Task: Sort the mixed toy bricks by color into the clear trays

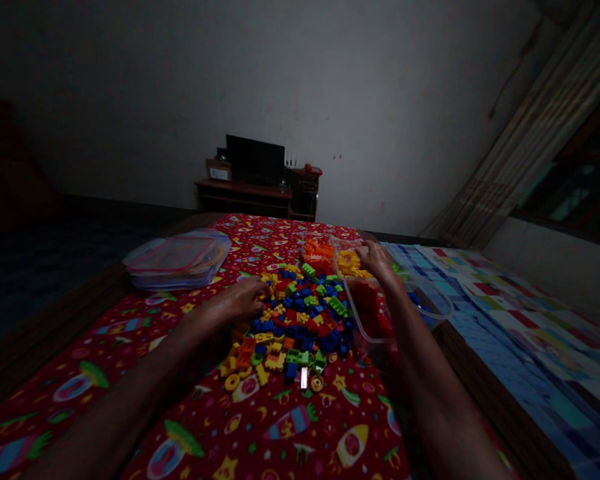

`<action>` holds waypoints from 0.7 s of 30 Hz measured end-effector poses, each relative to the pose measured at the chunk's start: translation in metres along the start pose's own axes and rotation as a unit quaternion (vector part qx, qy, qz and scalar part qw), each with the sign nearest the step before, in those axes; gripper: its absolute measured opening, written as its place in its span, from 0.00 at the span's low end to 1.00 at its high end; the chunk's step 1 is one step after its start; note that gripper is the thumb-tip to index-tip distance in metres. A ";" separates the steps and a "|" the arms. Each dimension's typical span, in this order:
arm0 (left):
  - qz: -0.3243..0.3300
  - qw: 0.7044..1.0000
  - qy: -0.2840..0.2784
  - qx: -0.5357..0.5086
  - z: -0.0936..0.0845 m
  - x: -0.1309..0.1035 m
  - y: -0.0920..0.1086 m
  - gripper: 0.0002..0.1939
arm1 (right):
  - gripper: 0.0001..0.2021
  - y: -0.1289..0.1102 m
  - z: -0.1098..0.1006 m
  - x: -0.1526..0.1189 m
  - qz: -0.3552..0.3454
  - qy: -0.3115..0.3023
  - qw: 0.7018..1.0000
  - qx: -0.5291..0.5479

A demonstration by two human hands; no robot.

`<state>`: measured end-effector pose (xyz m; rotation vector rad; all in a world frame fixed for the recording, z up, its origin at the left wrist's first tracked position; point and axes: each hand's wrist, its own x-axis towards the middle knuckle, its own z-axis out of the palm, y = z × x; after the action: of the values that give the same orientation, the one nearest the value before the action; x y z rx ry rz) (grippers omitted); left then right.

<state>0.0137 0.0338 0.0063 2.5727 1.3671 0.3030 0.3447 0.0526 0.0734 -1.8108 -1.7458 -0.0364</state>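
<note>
A heap of mixed toy building bricks [310, 313] in blue, yellow, red, green and orange lies on a red patterned cloth [260, 440]. My left hand [245, 298] reaches into the heap's left edge, its thumb and fingers apart among the bricks. Over the right rim of a clear box holding yellow bricks [349, 264], my right hand [376, 259] is closed with curled fingers; whatever it grips is hidden. Nearer me stands a clear box with red bricks [367, 310], partly covered by my right forearm. Orange bricks [317, 251] fill another box behind the heap.
Stacked clear lids [180, 260] lie at the left. A box with blue bricks [420, 301] sits right of my forearm, beside a wooden edge [500, 400] and a blue checked cloth [520, 353]. A monitor [255, 159] stands on a desk by the far wall.
</note>
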 end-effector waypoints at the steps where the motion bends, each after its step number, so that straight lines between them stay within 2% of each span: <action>1: 0.019 1.000 -0.009 -0.006 0.000 -0.001 0.004 0.14 | 0.15 -0.002 -0.002 -0.005 -0.004 0.007 1.000 0.012; 4: 0.058 0.997 -0.050 -0.019 0.002 -0.003 0.018 0.14 | 0.14 -0.016 -0.004 -0.027 -0.025 -0.004 0.998 0.058; 8: 0.058 0.997 -0.046 -0.022 0.012 -0.004 0.028 0.11 | 0.12 -0.048 0.001 -0.060 -0.085 -0.035 0.991 0.096; 12: 0.058 0.997 -0.038 -0.031 0.014 -0.003 0.026 0.11 | 0.11 -0.077 0.011 -0.084 -0.181 -0.122 0.972 0.082; 16: 0.032 0.998 -0.034 -0.030 0.004 -0.003 0.029 0.14 | 0.09 -0.085 0.023 -0.099 -0.240 -0.177 0.954 0.032; 21: 0.027 0.998 -0.031 -0.044 -0.003 -0.004 0.032 0.17 | 0.09 -0.082 0.031 -0.106 -0.278 -0.203 0.939 -0.019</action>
<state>0.0365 0.0133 0.0178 2.5292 1.2361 0.2842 0.2440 -0.0337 0.0363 -1.3525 -2.5240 0.0808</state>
